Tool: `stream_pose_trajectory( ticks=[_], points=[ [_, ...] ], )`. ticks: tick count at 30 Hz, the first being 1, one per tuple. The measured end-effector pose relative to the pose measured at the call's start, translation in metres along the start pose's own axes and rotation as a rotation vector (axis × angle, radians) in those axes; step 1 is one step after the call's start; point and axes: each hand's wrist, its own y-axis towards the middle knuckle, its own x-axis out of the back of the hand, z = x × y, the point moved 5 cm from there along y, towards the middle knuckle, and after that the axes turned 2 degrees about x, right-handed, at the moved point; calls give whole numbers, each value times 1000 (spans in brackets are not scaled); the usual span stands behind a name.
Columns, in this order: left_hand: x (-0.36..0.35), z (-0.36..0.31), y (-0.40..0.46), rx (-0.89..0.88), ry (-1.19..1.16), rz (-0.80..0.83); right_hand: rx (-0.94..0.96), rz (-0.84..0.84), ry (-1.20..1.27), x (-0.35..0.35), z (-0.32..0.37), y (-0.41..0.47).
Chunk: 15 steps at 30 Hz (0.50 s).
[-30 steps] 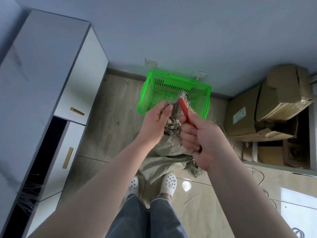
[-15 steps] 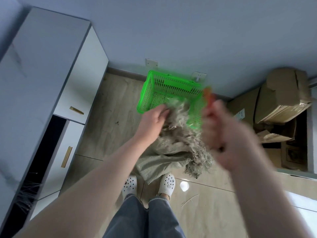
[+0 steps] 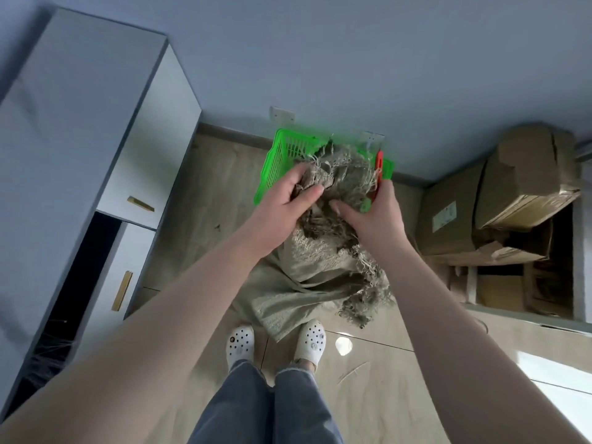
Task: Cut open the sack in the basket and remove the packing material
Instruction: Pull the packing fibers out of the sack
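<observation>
- Sack (image 3: 307, 277): grey-green woven, frayed at its cut edges, held up above the floor (image 3: 205, 200) in front of the green basket (image 3: 282, 165); lower end drapes down to the white shoes (image 3: 240, 344).
- Left hand (image 3: 285, 203): fingers curled, gripping bunched sack fabric at the top.
- Right hand (image 3: 374, 216): fingers clamped on a red cutter (image 3: 379, 168), thumb pressing into the sack.
- Cardboard boxes (image 3: 499, 193) stand at right; white cabinet (image 3: 96, 129) at left.

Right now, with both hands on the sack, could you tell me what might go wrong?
The right hand holds the red-handled cutter while touching the frayed grey woven sack; the tool could nick the left hand gripping nearby. Loose fibres may snag on the green plastic mesh basket and tip it.
</observation>
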Motion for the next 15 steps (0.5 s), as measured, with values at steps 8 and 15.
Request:
stream_pose_trajectory(
  ticks=[8,15],
  points=[
    [39,-23,24,-219,171,-216,-100,-166,468,20,0,-18],
    [24,-19,18,304,29,-227,-215,-410,773,7,-7,-45]
  ],
)
